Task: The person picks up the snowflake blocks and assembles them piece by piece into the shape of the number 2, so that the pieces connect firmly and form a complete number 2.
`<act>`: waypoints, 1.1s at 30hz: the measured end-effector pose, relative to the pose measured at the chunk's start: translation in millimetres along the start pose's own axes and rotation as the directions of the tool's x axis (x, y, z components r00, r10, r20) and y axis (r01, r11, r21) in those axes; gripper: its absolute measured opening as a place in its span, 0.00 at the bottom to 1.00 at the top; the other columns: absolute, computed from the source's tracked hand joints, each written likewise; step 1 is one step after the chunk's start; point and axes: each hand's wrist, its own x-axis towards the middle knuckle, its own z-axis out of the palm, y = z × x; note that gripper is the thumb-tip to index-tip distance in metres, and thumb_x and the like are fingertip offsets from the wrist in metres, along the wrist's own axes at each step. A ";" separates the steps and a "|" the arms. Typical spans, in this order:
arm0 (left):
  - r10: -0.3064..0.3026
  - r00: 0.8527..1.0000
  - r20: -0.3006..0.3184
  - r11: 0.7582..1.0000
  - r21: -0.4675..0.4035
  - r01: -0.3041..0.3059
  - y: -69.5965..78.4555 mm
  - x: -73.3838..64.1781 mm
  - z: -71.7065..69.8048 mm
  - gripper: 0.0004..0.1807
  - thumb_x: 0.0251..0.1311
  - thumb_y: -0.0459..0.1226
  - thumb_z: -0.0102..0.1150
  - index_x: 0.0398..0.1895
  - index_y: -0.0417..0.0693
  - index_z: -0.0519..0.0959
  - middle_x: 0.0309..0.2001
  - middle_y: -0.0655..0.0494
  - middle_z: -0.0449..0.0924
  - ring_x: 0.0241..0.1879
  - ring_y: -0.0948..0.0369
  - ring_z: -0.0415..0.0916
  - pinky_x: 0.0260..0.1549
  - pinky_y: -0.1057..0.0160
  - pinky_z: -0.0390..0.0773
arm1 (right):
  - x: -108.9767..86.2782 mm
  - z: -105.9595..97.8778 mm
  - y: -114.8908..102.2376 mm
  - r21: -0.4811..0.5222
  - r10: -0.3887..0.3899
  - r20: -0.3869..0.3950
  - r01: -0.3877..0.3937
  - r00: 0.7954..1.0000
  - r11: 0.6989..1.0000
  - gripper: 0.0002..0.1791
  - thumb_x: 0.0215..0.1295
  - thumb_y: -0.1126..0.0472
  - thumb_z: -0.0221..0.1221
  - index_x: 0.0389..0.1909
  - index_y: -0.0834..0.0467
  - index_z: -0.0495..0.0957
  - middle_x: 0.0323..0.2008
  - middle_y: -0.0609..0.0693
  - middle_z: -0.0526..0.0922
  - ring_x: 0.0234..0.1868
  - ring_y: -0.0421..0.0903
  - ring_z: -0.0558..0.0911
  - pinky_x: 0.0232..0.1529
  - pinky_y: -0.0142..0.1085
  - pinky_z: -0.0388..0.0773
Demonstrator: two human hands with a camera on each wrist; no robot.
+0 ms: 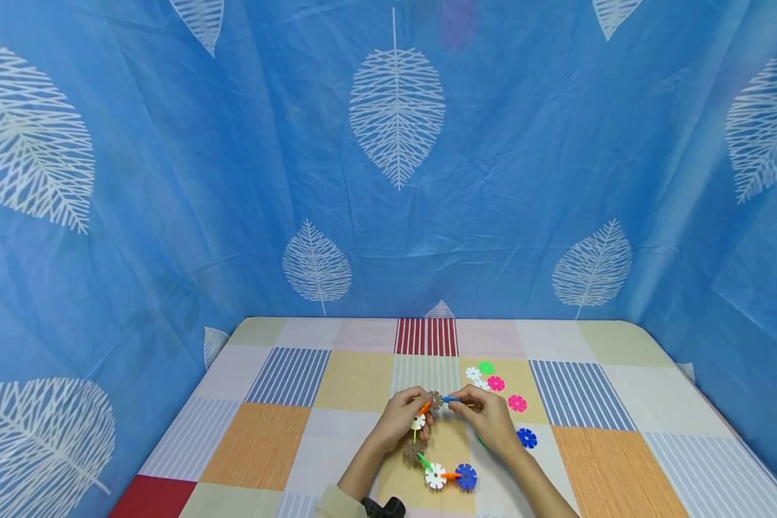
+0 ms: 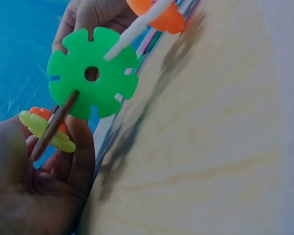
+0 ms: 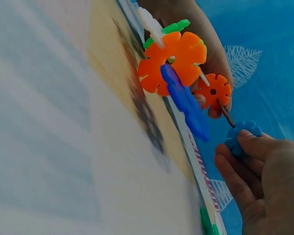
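A chain of slotted snowflake discs hangs between the two hands, joined slot to slot. My left hand (image 1: 395,423) holds it near an orange disc (image 1: 425,407) and a white disc (image 1: 419,422). With thumb and fingers, my right hand (image 1: 492,419) pinches a light blue disc (image 3: 251,128) at the chain's upper end. That disc meets the edge of a brown disc (image 1: 436,401). From the left hand the chain runs down through another brown disc (image 1: 414,451), a green disc (image 2: 100,100), a white disc (image 1: 436,476) and an orange disc (image 3: 179,56) to a dark blue disc (image 1: 466,477).
Loose discs lie beyond and beside the right hand: a green one (image 1: 486,367), several white and pink ones (image 1: 517,403), and a dark blue one (image 1: 527,437). A patchwork cloth (image 1: 343,432) covers the table. Blue leaf-print curtains (image 1: 479,237) stand around it.
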 end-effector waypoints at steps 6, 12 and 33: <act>0.013 1.000 0.027 1.000 0.020 -0.014 -1.1 0.2 -2.6 0.16 0.67 0.38 0.46 0.34 0.30 0.74 0.17 0.53 0.74 0.11 0.64 0.71 0.12 0.70 0.74 | -0.6 0.1 -5.3 0.023 0.007 0.022 -0.008 1.000 1.000 0.04 0.53 0.77 0.61 0.30 0.68 0.78 0.30 0.61 0.83 0.32 0.55 0.83 0.35 0.34 0.80; 0.039 0.998 0.046 0.998 0.037 -0.040 -0.5 -1.5 -2.7 0.16 0.67 0.35 0.45 0.33 0.27 0.74 0.18 0.54 0.74 0.12 0.64 0.72 0.14 0.70 0.74 | -2.9 5.2 18.5 0.063 -0.005 0.010 0.004 1.000 0.998 0.05 0.52 0.76 0.61 0.29 0.66 0.79 0.30 0.58 0.84 0.32 0.52 0.84 0.35 0.33 0.80; 0.014 0.998 -0.057 0.998 -0.060 -0.017 -2.4 3.1 -3.1 0.13 0.66 0.37 0.46 0.30 0.34 0.73 0.20 0.52 0.75 0.15 0.63 0.73 0.18 0.67 0.77 | 4.8 -7.8 13.3 -0.022 0.017 0.108 -0.015 0.994 1.000 0.14 0.56 0.65 0.62 0.44 0.63 0.78 0.36 0.54 0.84 0.37 0.45 0.83 0.39 0.33 0.79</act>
